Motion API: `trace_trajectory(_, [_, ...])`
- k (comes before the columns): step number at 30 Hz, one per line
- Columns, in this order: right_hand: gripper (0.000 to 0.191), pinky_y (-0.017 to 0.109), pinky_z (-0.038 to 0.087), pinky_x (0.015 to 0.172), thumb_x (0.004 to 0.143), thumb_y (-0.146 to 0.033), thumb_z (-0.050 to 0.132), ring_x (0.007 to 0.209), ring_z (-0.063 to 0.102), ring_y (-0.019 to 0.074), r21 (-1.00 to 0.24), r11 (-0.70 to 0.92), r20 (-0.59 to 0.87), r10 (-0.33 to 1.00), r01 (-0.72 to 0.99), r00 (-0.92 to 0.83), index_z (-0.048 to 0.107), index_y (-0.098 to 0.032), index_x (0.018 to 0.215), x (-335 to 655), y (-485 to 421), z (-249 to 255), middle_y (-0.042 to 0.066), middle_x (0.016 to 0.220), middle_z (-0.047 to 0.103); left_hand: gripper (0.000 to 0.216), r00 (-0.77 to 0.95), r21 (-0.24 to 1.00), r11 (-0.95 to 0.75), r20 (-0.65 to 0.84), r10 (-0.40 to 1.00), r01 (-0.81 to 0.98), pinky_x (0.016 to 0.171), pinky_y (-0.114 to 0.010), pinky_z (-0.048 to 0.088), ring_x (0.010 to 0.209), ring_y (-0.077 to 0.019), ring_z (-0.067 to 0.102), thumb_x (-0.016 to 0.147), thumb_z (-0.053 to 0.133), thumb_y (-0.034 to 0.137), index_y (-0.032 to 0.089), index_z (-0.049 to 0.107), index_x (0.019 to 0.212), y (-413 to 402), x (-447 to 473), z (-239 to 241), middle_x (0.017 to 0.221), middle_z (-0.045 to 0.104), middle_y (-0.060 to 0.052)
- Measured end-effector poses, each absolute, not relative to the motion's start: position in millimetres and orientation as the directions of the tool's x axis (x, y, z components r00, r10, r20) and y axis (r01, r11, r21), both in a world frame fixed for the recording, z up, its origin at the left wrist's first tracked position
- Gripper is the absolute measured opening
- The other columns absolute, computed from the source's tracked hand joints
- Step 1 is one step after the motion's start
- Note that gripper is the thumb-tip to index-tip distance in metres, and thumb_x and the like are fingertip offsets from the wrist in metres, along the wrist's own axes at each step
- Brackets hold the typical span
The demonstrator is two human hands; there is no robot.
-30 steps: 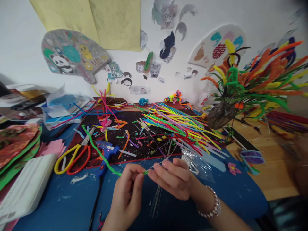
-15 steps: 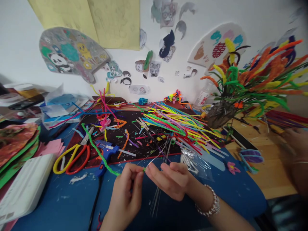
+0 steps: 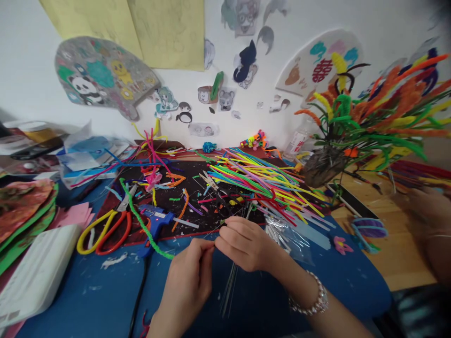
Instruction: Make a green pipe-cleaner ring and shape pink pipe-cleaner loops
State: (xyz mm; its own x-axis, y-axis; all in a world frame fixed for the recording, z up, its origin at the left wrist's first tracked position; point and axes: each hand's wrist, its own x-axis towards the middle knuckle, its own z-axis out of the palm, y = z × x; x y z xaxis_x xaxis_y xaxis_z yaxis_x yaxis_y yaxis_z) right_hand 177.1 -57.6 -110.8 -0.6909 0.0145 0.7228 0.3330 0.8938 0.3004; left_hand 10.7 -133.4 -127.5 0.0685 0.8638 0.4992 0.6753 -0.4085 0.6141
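Observation:
My left hand (image 3: 188,279) pinches the near end of a long green pipe cleaner (image 3: 141,223) that curves away to the upper left over the table. My right hand (image 3: 246,244), with a beaded bracelet (image 3: 312,303) on the wrist, is closed in a pinch right beside the left fingertips, on the same end together with thin silver wires (image 3: 230,281) that hang down below both hands. A blue glue gun (image 3: 157,223) lies just left of my hands.
Yellow-and-red scissors (image 3: 105,225) lie left on the black mat (image 3: 197,188). A heap of coloured pipe cleaners (image 3: 260,180) lies ahead. A white box (image 3: 35,277) sits far left. A pipe-cleaner bouquet (image 3: 373,122) stands at the right. Another person's blurred hand (image 3: 428,216) is at the right edge.
My right hand has moved up and slightly left, curling more tightly over the join with the left fingertips. The other person's hand at the right has come further into view.

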Motion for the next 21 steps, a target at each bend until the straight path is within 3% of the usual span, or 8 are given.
trace_trajectory(8, [0.011,0.035,0.054,0.086,0.085,-0.009,0.055,0.087,0.056,0.0188,0.102,0.941,0.783,0.124,0.321,-0.610,0.062,-0.009,0.094,179.3,-59.4,-119.7,0.008,0.089,0.061,0.010,0.084,0.581,-0.430,0.526,0.846,0.691,0.050,-0.019,0.044,0.051,-0.0106,0.061,0.090,0.046,0.014,0.022,0.051,0.090,-131.7,9.6,-127.8,0.065,0.063,0.004])
trace_trajectory(15, [0.017,0.033,0.054,0.094,0.086,-0.008,0.055,0.088,0.058,0.0173,0.212,0.929,0.828,-0.007,0.302,-0.561,0.066,-0.005,0.098,180.7,-62.1,-114.5,0.008,0.087,0.064,0.009,0.056,0.629,-0.421,0.515,0.855,0.653,0.050,-0.019,0.046,0.053,-0.0108,0.062,0.091,0.044,0.014,0.022,0.049,0.091,-134.4,9.9,-126.9,0.065,0.061,0.003])
trace_trajectory(21, [0.020,0.034,0.055,0.090,0.088,-0.007,0.050,0.086,0.059,0.0176,0.245,0.926,0.782,-0.012,0.289,-0.623,0.065,-0.002,0.101,179.0,-61.0,-115.1,0.009,0.088,0.066,0.010,0.041,0.585,-0.436,0.566,0.824,0.684,0.048,-0.018,0.045,0.050,-0.0100,0.060,0.089,0.046,0.013,0.022,0.050,0.091,-133.3,10.9,-129.0,0.064,0.061,0.004])
